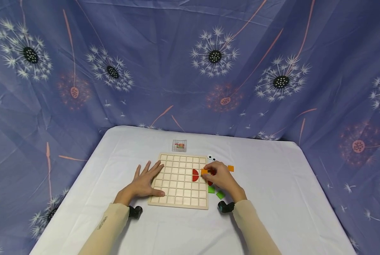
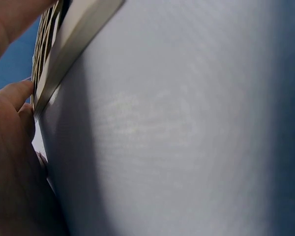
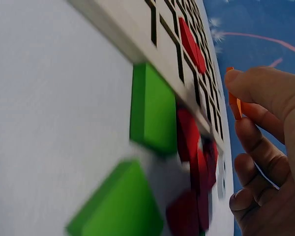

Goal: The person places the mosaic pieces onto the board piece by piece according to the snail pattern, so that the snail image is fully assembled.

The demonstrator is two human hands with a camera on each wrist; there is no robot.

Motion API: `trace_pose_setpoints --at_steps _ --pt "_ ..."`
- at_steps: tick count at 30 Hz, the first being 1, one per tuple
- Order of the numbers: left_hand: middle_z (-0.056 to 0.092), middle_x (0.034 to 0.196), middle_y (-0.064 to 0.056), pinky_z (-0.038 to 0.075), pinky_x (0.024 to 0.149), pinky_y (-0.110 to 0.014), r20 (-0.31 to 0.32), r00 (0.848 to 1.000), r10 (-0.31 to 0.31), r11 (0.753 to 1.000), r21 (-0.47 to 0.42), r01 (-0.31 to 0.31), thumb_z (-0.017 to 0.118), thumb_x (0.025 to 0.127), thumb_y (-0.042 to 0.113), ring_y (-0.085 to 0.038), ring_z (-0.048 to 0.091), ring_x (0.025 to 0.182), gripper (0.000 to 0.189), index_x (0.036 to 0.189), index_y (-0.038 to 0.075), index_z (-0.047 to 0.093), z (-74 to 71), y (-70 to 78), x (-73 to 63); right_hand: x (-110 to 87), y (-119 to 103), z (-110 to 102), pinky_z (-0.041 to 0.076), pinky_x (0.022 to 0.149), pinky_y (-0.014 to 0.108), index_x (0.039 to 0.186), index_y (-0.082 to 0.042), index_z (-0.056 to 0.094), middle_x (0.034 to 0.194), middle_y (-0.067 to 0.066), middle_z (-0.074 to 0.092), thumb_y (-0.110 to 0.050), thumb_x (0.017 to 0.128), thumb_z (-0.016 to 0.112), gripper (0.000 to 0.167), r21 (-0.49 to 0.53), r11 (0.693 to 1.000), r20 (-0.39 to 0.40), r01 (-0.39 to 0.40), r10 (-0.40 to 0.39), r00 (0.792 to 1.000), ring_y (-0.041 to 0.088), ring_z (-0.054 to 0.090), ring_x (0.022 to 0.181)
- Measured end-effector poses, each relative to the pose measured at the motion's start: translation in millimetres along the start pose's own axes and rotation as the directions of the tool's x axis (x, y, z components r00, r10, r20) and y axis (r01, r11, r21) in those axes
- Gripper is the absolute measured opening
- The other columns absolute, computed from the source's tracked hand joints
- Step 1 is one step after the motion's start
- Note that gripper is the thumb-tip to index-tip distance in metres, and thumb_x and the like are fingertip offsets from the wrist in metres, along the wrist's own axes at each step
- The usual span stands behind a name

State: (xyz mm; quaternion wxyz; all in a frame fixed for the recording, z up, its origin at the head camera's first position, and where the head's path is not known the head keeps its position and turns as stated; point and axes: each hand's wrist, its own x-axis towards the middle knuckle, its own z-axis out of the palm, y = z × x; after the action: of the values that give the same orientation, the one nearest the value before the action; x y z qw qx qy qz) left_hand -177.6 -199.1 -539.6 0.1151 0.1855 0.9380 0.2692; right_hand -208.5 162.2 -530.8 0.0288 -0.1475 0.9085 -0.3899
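A wooden grid board [image 1: 177, 206] lies on the white table, two red quarter-round tiles [image 1: 195, 175] forming a half disc in its right part. Over the board's right edge, my right hand [image 1: 223, 177] pinches an orange square tile [image 1: 204, 172] between thumb and fingertips; the right wrist view shows that tile [image 3: 234, 101] held above the board. My left hand [image 1: 145, 183] lies spread across the board's left edge, fingers and thumb touching it. Red pieces [image 3: 189, 137] and green tiles [image 3: 152, 110] lie beside the board, partly under my right hand in the head view.
A small picture card [image 1: 179, 145] with a grid lies behind the board. Two eye pieces [image 1: 210, 157] sit near its far right corner. Another orange tile [image 1: 230, 168] lies right of my right hand. A patterned curtain [image 1: 164, 71] hangs behind the table.
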Motion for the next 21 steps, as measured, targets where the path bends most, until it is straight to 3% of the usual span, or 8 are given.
trace_pose_setpoints --at_steps 6,14,21 --pt "0.014 0.174 -0.007 -0.012 0.12 -0.072 0.005 1.0 -0.004 1.0 0.013 0.004 0.084 0.07 0.066 -0.046 0.0 0.159 0.122 0.165 0.018 0.025 1.4 -1.2 1.3 11.0 -8 12 0.051 0.084 0.033 0.108 -0.016 0.078 0.106 -0.004 0.07 -0.025 0.087 0.083 0.023 0.006 1.0 0.031 0.03 -0.03 0.999 0.014 0.057 0.093" --pt "0.013 0.174 -0.008 -0.013 0.12 -0.072 0.008 1.0 -0.008 1.0 0.013 0.008 0.084 0.07 0.065 -0.046 0.0 0.159 0.123 0.165 0.017 0.025 1.2 -1.4 1.2 22.7 -18 29 0.057 0.094 0.036 0.109 -0.012 0.078 0.11 0.0 0.072 -0.024 0.088 0.082 0.024 0.005 0.997 0.062 0.075 -0.076 0.995 0.016 0.066 0.103" --pt "0.013 0.174 -0.008 -0.012 0.12 -0.072 0.006 1.0 -0.011 1.0 0.022 0.011 0.084 0.07 0.065 -0.046 0.0 0.159 0.123 0.165 0.017 0.024 1.3 -1.5 1.2 32.4 -27 39 0.053 0.096 0.038 0.109 -0.012 0.079 0.109 0.001 0.073 -0.027 0.088 0.083 0.026 -0.057 0.991 0.097 0.119 -0.113 0.989 0.02 0.061 0.106"
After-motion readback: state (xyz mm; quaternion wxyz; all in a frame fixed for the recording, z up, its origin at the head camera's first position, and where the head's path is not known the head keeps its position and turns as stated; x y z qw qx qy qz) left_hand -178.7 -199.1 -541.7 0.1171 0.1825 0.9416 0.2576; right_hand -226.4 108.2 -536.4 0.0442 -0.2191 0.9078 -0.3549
